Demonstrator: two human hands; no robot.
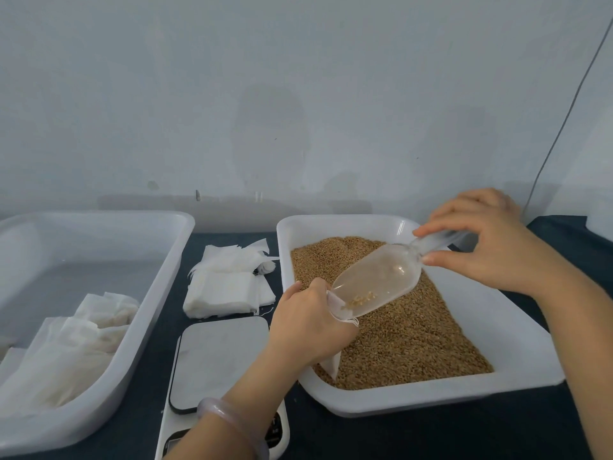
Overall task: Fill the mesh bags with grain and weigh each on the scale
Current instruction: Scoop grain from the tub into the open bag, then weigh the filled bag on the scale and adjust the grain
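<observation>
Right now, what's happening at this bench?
A person's right hand tips a clear scoop, nearly empty, into a mesh bag that the left hand holds open over the tray of grain. Only a few grains show in the scoop. The scale sits beside that tray, with spare bags stacked behind it. More white bags lie in the left tray.
</observation>
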